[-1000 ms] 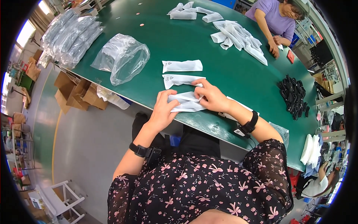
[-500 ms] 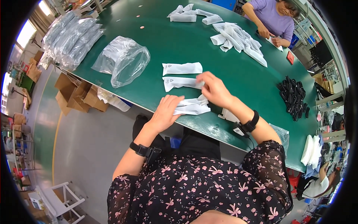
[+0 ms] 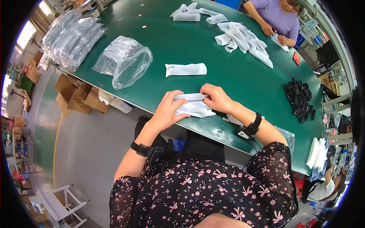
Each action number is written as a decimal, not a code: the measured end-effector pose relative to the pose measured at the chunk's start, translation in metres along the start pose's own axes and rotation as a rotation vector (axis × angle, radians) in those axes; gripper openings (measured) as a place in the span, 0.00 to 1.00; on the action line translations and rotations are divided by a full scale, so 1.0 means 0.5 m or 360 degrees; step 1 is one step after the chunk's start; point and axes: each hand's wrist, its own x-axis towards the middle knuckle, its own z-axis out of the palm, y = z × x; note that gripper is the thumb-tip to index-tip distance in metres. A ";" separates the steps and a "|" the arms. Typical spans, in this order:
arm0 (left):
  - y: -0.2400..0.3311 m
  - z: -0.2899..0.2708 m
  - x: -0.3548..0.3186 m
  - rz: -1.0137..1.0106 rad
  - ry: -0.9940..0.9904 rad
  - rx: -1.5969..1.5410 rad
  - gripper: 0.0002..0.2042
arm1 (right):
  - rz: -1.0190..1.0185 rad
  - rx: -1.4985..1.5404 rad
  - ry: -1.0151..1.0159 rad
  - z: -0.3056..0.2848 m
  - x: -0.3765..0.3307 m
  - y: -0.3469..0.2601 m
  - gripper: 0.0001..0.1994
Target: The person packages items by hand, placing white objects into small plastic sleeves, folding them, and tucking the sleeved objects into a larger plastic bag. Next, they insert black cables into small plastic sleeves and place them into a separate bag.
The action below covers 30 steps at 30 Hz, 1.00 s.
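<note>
Several slim white sleeves (image 3: 195, 110) lie side by side near the front edge of the green table. My left hand (image 3: 166, 109) curls around their left ends, thumb on the near side and fingers on the far side. With bent fingers, my right hand (image 3: 218, 99) pinches the right end of the farthest sleeve in this group. Its fingertips are partly hidden. Beyond my hands, a single white sleeve (image 3: 186, 70) with dark printing at its left end lies flat. What the sleeves contain is not visible.
A clear plastic bag (image 3: 131, 64) of white pieces and stacked bagged bundles (image 3: 72, 40) stand left. Loose white sleeves (image 3: 245, 42) lie farther back, black cables (image 3: 298, 99) right. Across the table, a co-worker (image 3: 275, 22) handles a white sleeve. Cardboard boxes (image 3: 78, 95) sit below the table's left edge.
My right hand has drawn one of the two farther sleeves toward me, against the group at my left hand. My left hand has spread around the wider group.
</note>
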 end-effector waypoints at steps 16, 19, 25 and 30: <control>-0.009 0.009 0.002 0.0065 -0.0143 -0.0092 0.32 | 0.0186 -0.0368 0.0141 -0.028 0.157 0.057 0.23; -0.014 0.008 0.004 0.0051 -0.0141 -0.0094 0.32 | 0.0052 -0.0394 0.0259 -0.032 0.152 0.051 0.24; -0.005 0.011 0.011 0.0071 -0.0101 -0.0126 0.31 | 0.0073 -0.0467 0.0195 -0.021 0.157 0.099 0.12; 0.006 -0.002 0.012 0.0058 0.0008 0.0102 0.29 | 0.0729 0.0128 -0.0180 -0.049 0.128 0.048 0.09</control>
